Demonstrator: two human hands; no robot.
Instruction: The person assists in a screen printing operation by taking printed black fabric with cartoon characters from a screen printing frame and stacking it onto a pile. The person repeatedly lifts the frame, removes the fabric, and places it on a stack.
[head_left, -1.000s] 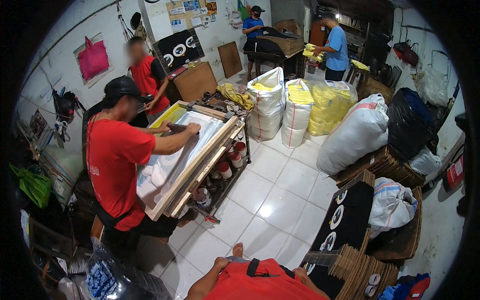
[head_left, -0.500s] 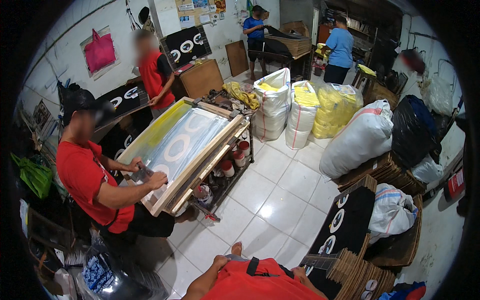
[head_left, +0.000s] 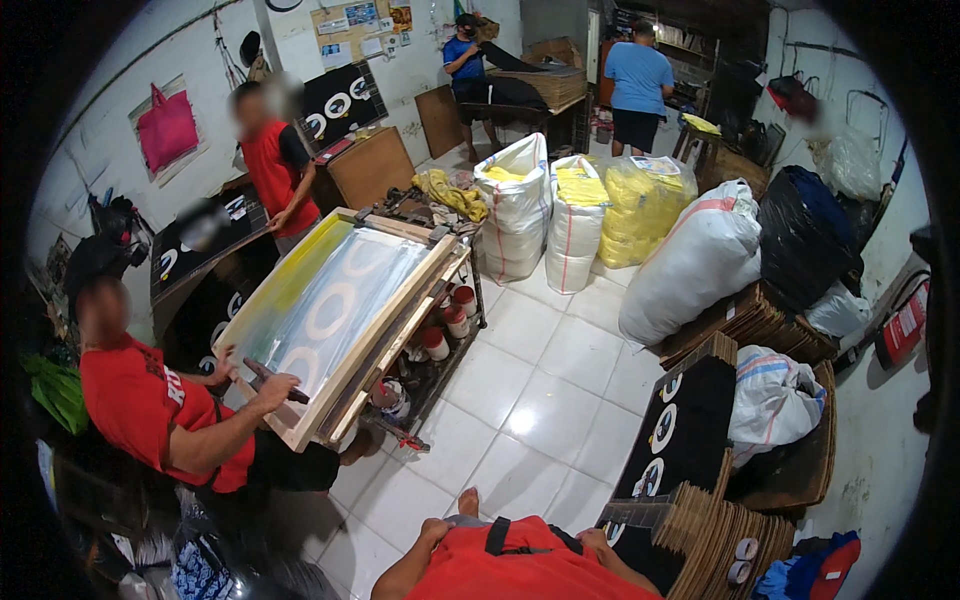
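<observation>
My left hand (head_left: 434, 529) rests low beside my red shirt (head_left: 520, 562), at my left thigh. On the other side, my right hand (head_left: 596, 541) lies at my right thigh, near the black printed panels (head_left: 655, 480) stacked on cardboard. Nothing shows held in either hand; their fingers are mostly hidden. To my left, a co-worker in red grips a squeegee (head_left: 275, 382) with both hands over the near end of a wooden-framed printing screen (head_left: 330, 312). Pale ring shapes show through its mesh.
A second person in red holds a black printed panel (head_left: 210, 240) on a board. Two people stand at the back. White sacks (head_left: 515, 215) of yellow cloth, a bulging white sack (head_left: 695, 265) and cardboard stacks (head_left: 730, 535) flank the tiled floor (head_left: 520, 400). A fire extinguisher (head_left: 905, 325) hangs right.
My view has turned slightly right. The near co-worker stands straighter, and the squeegee has come up toward the screen's near edge. At the back, the light-blue-shirted person has turned. My hands stay put.
</observation>
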